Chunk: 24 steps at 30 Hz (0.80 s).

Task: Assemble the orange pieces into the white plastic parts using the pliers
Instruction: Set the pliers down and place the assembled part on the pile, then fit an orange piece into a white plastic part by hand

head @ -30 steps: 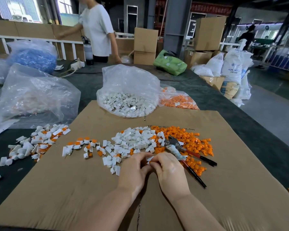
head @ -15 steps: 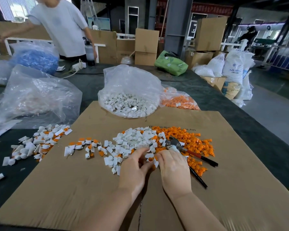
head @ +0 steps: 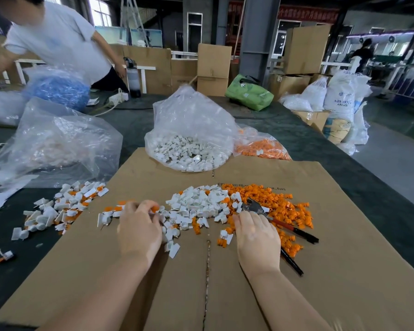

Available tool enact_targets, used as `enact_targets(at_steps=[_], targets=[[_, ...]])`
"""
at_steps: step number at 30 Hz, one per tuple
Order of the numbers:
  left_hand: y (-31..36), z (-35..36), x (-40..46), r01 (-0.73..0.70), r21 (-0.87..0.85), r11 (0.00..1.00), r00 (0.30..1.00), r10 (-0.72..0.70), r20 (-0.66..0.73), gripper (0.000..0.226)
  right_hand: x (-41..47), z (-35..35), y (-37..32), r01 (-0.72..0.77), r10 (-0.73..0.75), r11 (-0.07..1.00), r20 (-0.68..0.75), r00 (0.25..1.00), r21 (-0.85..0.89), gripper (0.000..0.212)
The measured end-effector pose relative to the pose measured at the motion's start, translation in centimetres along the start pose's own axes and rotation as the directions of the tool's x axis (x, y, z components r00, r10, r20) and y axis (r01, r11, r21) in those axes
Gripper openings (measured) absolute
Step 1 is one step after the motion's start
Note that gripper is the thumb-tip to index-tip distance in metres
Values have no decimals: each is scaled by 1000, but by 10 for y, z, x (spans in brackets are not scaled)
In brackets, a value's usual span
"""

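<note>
Loose white plastic parts (head: 196,206) lie heaped in the middle of a cardboard sheet (head: 344,271). A pile of orange pieces (head: 280,201) spreads to their right. The pliers (head: 256,206) lie on the orange pile, their dark handles pointing toward the near right. My right hand (head: 256,237) rests over the handles with its fingertips at the pile's edge; its grip is hidden. My left hand (head: 139,225) is at a row of white-and-orange pieces (head: 110,212), and its curled fingers pinch a small piece showing orange.
A clear bag of white parts (head: 191,139) and a bag of orange pieces (head: 261,145) stand at the cardboard's far edge. More white-and-orange pieces (head: 62,206) lie on the dark table at left, near a big clear bag (head: 58,139). A person in white leans over the far left.
My hands, together over one piece a second ago, have parted. The left moved left to the row of pieces; the right moved right onto the pliers. The person behind leaned left.
</note>
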<state>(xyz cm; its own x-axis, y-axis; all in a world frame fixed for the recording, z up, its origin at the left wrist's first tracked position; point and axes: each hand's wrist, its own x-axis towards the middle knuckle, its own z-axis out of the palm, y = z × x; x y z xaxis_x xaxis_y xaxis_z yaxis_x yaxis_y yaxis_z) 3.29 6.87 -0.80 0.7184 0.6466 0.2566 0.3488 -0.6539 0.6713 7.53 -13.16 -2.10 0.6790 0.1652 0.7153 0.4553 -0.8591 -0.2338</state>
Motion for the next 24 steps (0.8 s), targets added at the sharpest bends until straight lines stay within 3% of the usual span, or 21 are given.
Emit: enact_targets(at_steps=[4, 7, 9, 11, 15, 21, 24], targets=[[-6, 0, 1, 39, 120, 992, 999, -39, -9, 25, -1, -1, 0, 5, -5, 1000, 1, 1000, -16, 25], [0, 2, -5, -6, 154, 988, 999, 13, -47, 27, 0, -1, 0, -1, 2, 1000, 18, 1000, -25, 26], [9, 5, -13, -122, 77, 990, 991, 125, -41, 24, 0, -1, -1, -11, 11, 1000, 23, 1000, -14, 26], [20, 11, -24, -265, -64, 962, 961, 269, 66, 19, 1, -1, -1, -53, 52, 998, 21, 998, 24, 26], [35, 29, -49, -437, -231, 869, 828, 490, 273, 11, 2, -1, 0, -166, 163, 977, 33, 986, 132, 24], [37, 47, -54, -441, -226, 868, 792, 495, 356, 35, -4, 0, 5, -66, 19, 968, 192, 981, 242, 7], [40, 50, -51, -435, -226, 871, 791, 490, 365, 31, -5, -3, 5, -34, -17, 970, 208, 978, 240, 15]])
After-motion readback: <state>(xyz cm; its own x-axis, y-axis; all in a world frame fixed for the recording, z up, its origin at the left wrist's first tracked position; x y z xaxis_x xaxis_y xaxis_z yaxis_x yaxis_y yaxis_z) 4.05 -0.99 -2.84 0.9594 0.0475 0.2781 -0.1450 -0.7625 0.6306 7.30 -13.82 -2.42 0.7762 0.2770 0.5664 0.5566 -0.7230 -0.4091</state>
